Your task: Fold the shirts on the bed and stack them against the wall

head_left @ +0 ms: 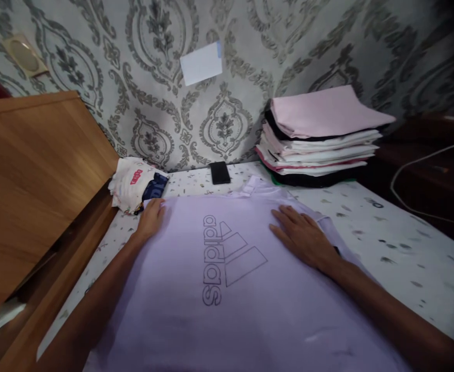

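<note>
A lilac T-shirt (180, 258) with an outlined adidas print lies spread out in front of me, the print turned sideways. At the shirt's far left corner, my left hand (149, 221) rests on the edge with its fingers extended; the fingertips show only in part. My right hand (302, 235) lies flat on the fabric to the right of the print, fingers stretched out. The far right part of the shirt, by a sleeve (263, 188), is loosely creased. A small dark patch shows beside my right wrist.
A tall stack of folded clothes (323, 139) stands at the back right. Several folded garments (134, 181) sit at the back left beside a wooden panel (36, 181). A black phone (220, 173) lies on the patterned sheet (397, 248) near the wall. A pale cable (399, 175) hangs at right.
</note>
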`<action>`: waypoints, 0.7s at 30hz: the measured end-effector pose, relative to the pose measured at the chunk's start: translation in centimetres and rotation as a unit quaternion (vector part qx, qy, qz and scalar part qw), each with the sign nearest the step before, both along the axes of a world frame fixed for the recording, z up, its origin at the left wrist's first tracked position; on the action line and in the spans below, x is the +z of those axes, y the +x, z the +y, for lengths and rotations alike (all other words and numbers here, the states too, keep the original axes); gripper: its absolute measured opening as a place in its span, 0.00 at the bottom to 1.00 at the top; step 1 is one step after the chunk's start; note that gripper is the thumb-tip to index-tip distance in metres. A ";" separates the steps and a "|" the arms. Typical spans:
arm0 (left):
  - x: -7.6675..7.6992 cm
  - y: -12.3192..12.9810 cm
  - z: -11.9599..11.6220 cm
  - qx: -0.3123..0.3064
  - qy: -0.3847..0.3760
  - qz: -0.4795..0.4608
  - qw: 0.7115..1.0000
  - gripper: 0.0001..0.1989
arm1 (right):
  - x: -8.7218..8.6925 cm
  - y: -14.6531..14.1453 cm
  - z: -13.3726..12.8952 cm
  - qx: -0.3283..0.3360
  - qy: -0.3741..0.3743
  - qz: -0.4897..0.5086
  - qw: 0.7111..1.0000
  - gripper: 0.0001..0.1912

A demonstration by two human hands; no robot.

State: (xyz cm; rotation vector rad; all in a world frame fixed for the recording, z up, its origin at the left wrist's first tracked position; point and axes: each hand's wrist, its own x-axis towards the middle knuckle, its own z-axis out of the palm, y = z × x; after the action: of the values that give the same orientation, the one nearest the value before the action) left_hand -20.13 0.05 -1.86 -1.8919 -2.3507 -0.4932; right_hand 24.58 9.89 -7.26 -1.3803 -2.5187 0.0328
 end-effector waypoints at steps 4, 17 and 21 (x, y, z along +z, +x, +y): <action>1.3 -2.8 -0.9 0.179 -0.033 -0.008 0.983 0.21 | 0.0 -0.1 0.1 -0.006 -0.008 -0.009 1.000 0.32; 2.6 -3.9 1.0 0.200 -0.032 -0.004 0.979 0.14 | -0.1 0.0 0.4 0.000 -0.003 -0.010 1.000 0.32; 3.0 -4.3 0.6 0.179 -0.027 0.028 0.983 0.12 | 0.2 -0.1 0.3 -0.005 -0.013 -0.018 1.000 0.33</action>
State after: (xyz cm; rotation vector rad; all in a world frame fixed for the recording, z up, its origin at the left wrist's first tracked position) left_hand -24.44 0.70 1.19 -1.4281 -2.6065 -0.3381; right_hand 24.51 10.22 -7.04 -1.4154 -2.5502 0.0383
